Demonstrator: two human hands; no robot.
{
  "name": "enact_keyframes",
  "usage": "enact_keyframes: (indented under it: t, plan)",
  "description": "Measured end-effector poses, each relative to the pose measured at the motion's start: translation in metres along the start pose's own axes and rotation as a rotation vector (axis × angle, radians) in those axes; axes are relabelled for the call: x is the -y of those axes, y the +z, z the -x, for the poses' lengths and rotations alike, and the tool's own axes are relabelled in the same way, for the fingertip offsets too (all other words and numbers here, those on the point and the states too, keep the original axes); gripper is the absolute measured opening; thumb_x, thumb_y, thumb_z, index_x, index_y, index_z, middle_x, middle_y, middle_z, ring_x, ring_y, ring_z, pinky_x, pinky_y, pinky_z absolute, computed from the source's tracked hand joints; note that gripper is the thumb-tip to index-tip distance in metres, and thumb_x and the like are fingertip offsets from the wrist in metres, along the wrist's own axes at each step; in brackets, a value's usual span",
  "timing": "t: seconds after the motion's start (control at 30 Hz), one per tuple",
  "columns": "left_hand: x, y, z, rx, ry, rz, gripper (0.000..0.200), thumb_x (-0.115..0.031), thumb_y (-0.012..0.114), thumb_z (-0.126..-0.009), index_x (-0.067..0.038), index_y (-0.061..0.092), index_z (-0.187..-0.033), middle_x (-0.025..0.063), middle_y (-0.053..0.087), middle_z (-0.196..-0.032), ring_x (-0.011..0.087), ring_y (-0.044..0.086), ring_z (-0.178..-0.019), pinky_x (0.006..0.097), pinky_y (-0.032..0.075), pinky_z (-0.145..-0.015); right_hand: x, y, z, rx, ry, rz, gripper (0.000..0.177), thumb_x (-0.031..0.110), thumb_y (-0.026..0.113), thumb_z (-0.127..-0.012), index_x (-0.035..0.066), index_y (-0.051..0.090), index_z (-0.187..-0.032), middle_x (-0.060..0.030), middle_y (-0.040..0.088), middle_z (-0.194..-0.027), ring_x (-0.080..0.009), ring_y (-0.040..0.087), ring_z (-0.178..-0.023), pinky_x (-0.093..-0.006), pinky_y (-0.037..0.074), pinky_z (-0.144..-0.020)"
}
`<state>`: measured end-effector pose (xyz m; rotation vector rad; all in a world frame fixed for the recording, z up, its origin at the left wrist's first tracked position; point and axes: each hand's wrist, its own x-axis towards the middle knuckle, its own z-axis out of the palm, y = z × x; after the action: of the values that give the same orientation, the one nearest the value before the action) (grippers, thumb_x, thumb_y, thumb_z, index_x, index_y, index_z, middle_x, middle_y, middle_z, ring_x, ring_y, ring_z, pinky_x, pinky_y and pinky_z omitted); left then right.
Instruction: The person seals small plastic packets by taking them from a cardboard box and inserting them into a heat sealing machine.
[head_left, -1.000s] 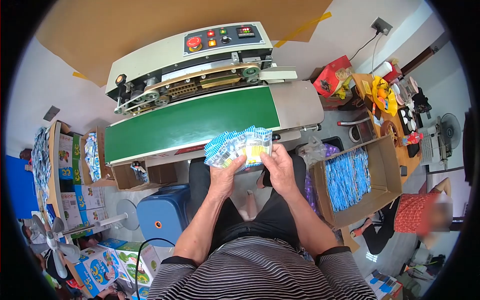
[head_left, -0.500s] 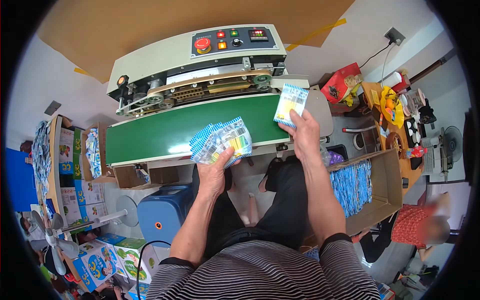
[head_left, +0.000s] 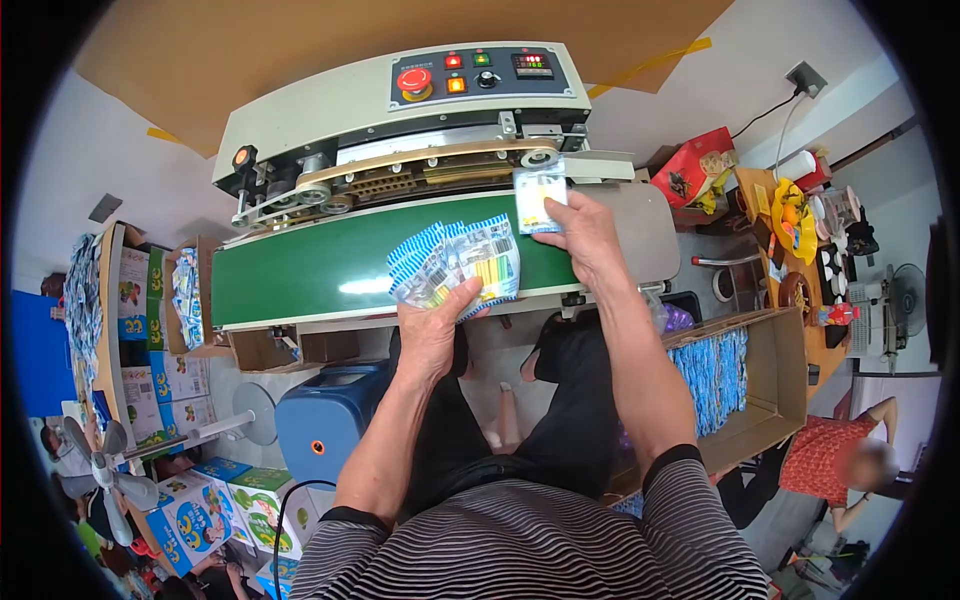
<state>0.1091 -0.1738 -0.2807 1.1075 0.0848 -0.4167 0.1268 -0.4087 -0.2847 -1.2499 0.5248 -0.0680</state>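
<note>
My left hand (head_left: 432, 335) grips a fanned stack of small plastic packets (head_left: 455, 268) with blue-striped edges and yellow and green contents, held over the front edge of the green belt. In my right hand (head_left: 588, 238) a single packet (head_left: 538, 205) is pinched at its lower right, standing upright. Its top edge is at the right end of the sealing machine's (head_left: 400, 125) band, by the roller. Below the machine head runs the green conveyor belt (head_left: 300, 260).
At the right stands a cardboard box (head_left: 775, 370) filled with blue packets. A blue stool (head_left: 333, 425) is at the lower left, near a fan (head_left: 110, 465) and printed cartons (head_left: 195, 520). Another person in a red top (head_left: 825, 452) is at the far right.
My right hand has moved the single packet left and slightly up, bringing its top edge to the machine's band. My left hand still holds the fanned packets. The view has shifted slightly.
</note>
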Motion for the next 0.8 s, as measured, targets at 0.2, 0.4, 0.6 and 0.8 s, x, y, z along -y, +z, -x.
enact_keyframes:
  t: [0.2, 0.4, 0.6, 0.8]
  plan:
    - [-0.006, 0.007, -0.008, -0.014, -0.019, -0.024, 0.042, -0.006, 0.08, -0.088, 0.0, 0.062, -0.126, 0.0115, 0.071, -0.114, 0.0196, 0.073, -0.096, 0.0305, 0.065, -0.069, -0.007, 0.034, 0.003, 0.011, -0.015, 0.037, 0.03, 0.019, 0.061, -0.104, -0.004, 0.064, -0.124, -0.0131, 0.072, -0.115, -0.022, 0.071, -0.103, -0.0354, 0.058, -0.091]
    - [-0.01, 0.01, -0.013, -0.025, 0.005, 0.012, 0.04, -0.006, 0.08, -0.088, 0.0, 0.064, -0.124, 0.0111, 0.072, -0.112, 0.0192, 0.073, -0.094, 0.0303, 0.065, -0.069, 0.001, 0.029, 0.053, 0.16, -0.056, -0.171, 0.031, 0.019, 0.066, -0.102, -0.004, 0.064, -0.123, -0.0126, 0.073, -0.11, -0.0159, 0.07, -0.096, -0.0276, 0.055, -0.083]
    - [-0.002, 0.022, -0.015, 0.04, -0.005, -0.075, 0.04, -0.007, 0.08, -0.088, -0.001, 0.064, -0.124, 0.0103, 0.073, -0.11, 0.0183, 0.073, -0.093, 0.0305, 0.065, -0.067, -0.02, 0.016, 0.064, 0.212, -0.195, -0.03, 0.027, 0.013, 0.072, -0.098, -0.003, 0.065, -0.118, -0.01, 0.073, -0.107, -0.011, 0.069, -0.092, -0.0249, 0.054, -0.08]
    - [-0.004, 0.027, -0.012, 0.015, -0.028, -0.005, 0.041, -0.009, 0.08, -0.088, -0.001, 0.063, -0.124, 0.0092, 0.072, -0.111, 0.0183, 0.073, -0.093, 0.0309, 0.066, -0.067, -0.024, 0.001, 0.06, 0.181, -0.112, -0.048, 0.02, 0.013, 0.073, -0.097, -0.001, 0.066, -0.111, -0.0078, 0.073, -0.104, -0.0112, 0.07, -0.091, -0.027, 0.057, -0.079]
